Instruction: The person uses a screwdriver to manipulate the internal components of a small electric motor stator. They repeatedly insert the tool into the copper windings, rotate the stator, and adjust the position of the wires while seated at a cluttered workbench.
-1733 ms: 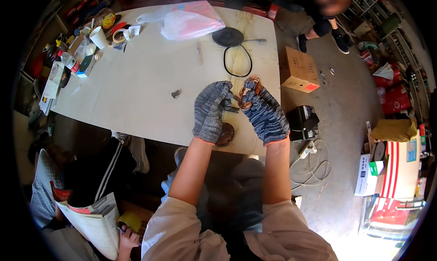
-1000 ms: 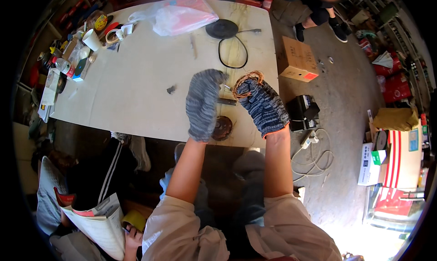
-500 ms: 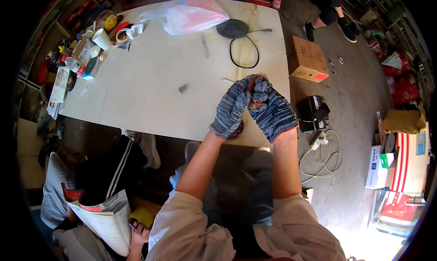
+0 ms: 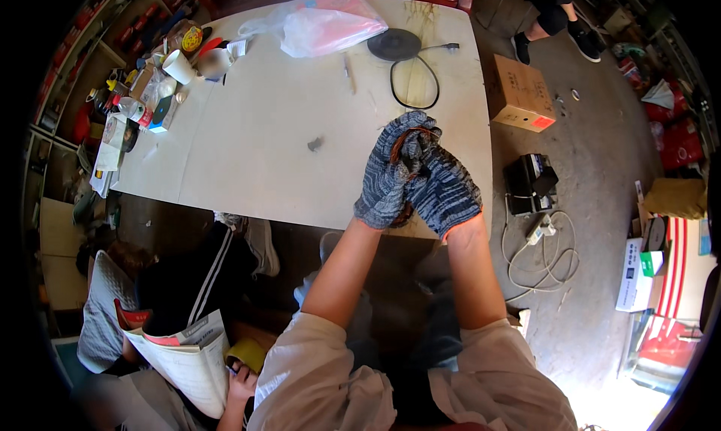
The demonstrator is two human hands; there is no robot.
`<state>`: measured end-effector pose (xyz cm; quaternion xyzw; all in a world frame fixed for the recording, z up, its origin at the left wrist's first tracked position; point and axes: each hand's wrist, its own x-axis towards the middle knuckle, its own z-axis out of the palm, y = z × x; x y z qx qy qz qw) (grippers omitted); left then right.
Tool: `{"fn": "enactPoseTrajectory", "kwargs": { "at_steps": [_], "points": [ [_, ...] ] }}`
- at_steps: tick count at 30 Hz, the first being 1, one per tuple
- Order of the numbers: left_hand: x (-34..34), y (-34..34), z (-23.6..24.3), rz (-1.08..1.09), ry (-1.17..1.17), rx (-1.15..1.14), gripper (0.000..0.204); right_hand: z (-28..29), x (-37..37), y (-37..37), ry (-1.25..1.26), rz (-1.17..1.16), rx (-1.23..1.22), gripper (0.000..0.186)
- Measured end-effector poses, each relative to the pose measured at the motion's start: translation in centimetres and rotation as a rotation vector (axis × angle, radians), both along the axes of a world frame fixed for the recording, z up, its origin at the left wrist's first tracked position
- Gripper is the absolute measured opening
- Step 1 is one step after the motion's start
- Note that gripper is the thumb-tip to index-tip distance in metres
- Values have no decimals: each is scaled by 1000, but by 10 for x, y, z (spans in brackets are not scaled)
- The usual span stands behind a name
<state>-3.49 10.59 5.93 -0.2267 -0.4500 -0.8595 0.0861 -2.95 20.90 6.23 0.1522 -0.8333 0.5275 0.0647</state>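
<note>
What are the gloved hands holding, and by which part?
A coil of copper-coloured wire, gripped by its looped strands between left hand and right hand; exact contact is hidden.

Looks like a ring-shaped coil of thin, reddish-brown, copper-coloured wire (image 4: 396, 148), gathered in several strands. Sits squeezed between the grey-and-black knit-gloved left hand (image 4: 384, 174) and the grey-and-black knit-gloved right hand (image 4: 446, 184), mostly covered by both. Shows chiefly as a curved stretch from about nine to one o'clock of the ring; cannot be made out around most of the remainder. Appears over the flat, off-white table top (image 4: 248, 130), roughly four o'clock from its middle.
</note>
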Motion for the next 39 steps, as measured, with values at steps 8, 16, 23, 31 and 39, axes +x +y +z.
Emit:
{"fn": "enactPoseTrajectory", "kwargs": {
  "at_steps": [8,16,23,31,39],
  "points": [
    [2,-3,11,-75,-235,60,56,4,1,0,-15,88,-134,26],
    [-16,-43,5,-42,-333,264,46,29,6,7,480,229,362,26],
    [-22,-40,-7,20,-375,401,30,25,0,16,459,160,681,29],
    [5,-6,2,120,-290,-77,31,22,-10,38,670,-17,1183,28],
    [-1,-19,17,396,-388,46,35,7,-22,37,-366,239,-1298,16]
  ]
}}
